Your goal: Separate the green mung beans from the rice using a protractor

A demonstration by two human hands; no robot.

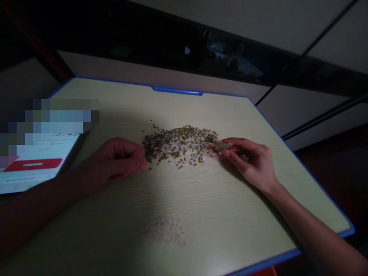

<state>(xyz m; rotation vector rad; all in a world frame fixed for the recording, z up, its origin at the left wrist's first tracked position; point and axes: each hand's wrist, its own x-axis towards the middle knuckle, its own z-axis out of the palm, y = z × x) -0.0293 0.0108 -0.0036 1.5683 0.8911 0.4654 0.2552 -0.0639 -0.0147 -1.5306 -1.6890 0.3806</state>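
Note:
A spread pile of green mung beans mixed with pale rice-like grains [178, 145] lies on the table. Against the pile's left edge is my left hand [123, 159], its fingers curled and pinched together; whatever may be in them is hidden. At the right edge, my right hand [250, 157] has thumb and fingers closing around a small pale, greyish thing [222, 146] too blurred to name. Nearer to me lies a smaller heap of pale grains [166, 232], with no green beans visible in it.
The light wood-look table [218, 214] has a blue rim and a blue handle-like strip [178, 91] at its far edge. A tablet or phone with a lit screen [37, 165] stands at the left, partly pixelated. Behind the table are cabinet panels [310, 103].

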